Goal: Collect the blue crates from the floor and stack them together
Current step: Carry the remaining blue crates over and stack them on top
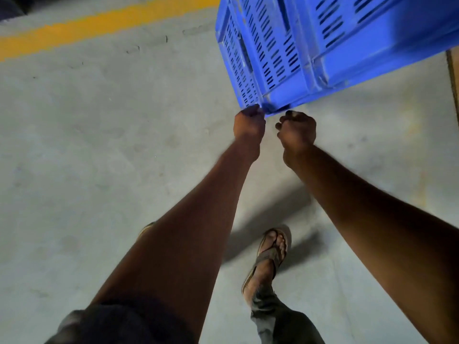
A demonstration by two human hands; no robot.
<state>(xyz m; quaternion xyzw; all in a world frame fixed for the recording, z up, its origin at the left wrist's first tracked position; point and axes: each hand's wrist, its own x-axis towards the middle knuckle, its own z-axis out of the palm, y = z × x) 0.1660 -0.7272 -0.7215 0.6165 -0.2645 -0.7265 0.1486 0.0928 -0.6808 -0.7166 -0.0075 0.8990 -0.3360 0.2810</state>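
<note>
Across the whole lower view lay a grey concrete floor (87, 135), scuffed and dull, with a broad yellow painted stripe (82, 28) slanting along its upper left. Above it, filling the upper right corner, hung the blue crates (310, 45), slotted plastic ones nested one in another and tilted so that their near bottom corner pointed down toward the person. How many were nested there could not be told for sure, since the top edge cut them off. Two bare forearms reached forward from the bottom of the view to that corner. The left hand (249, 125) was curled closed, its fingertips touching the crate's lower edge just left of the corner. The right hand (296, 131) was balled into a fist just under the corner on the other side; whether it actually gripped the rim or only sat beneath it could not be told. Between the arms, lower down, a foot in a sandal (269, 256) stood on the floor, with a dark trouser leg (280, 319) behind it.
</note>
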